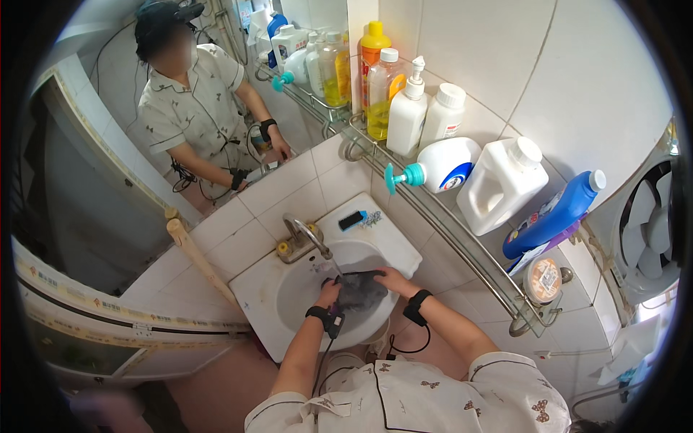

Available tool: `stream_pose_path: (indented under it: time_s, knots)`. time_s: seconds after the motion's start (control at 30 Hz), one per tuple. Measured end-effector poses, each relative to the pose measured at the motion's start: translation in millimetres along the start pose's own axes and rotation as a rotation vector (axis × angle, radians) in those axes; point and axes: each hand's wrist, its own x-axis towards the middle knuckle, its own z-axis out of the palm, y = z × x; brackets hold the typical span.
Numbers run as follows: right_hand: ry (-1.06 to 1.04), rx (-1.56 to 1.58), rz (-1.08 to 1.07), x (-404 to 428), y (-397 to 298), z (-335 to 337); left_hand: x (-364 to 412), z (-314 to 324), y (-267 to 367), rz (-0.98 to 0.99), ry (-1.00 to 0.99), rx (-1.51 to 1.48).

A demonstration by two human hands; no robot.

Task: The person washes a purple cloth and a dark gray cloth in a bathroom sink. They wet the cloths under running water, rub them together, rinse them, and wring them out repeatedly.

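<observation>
A wet, dark grey cloth (364, 289) is stretched between my two hands inside the white washbasin (289, 303). My left hand (328, 295) grips its left end near the middle of the bowl. At the right rim, my right hand (393, 281) pinches the upper right corner. Water runs from the curved metal faucet (308, 233) onto the cloth close to my left hand. Both wrists wear black straps with cables. What the cloth is exactly, I cannot tell.
A black-bristled brush (353, 220) lies on the basin's back ledge. Above the right side juts a glass shelf with metal rails (455, 246), crowded with several bottles, including a white jug (501, 187). A wooden pole (203, 260) leans left of the basin, below a mirror (216, 124).
</observation>
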Motion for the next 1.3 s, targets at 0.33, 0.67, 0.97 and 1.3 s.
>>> stream_pose_path:
  time_s: [0.33, 0.67, 0.97, 1.3]
  knots:
    - [-0.103, 0.324, 0.262, 2.2, 5.1, 7.2, -1.8, -3.2, -21.8, -0.066, 0.019, 0.078]
    - [0.008, 0.478, 0.247, -12.8, -10.6, -2.2, -5.8, 7.7, -18.4, 0.026, -0.002, -0.154]
    - [-0.033, 0.395, 0.235, -12.1, -2.9, 4.2, 13.4, 13.9, -70.6, 0.252, 0.203, 0.438]
    - [-0.204, -0.101, 0.007, -16.1, 14.9, 8.4, -64.7, -12.6, -39.5, 0.048, 0.072, 0.174]
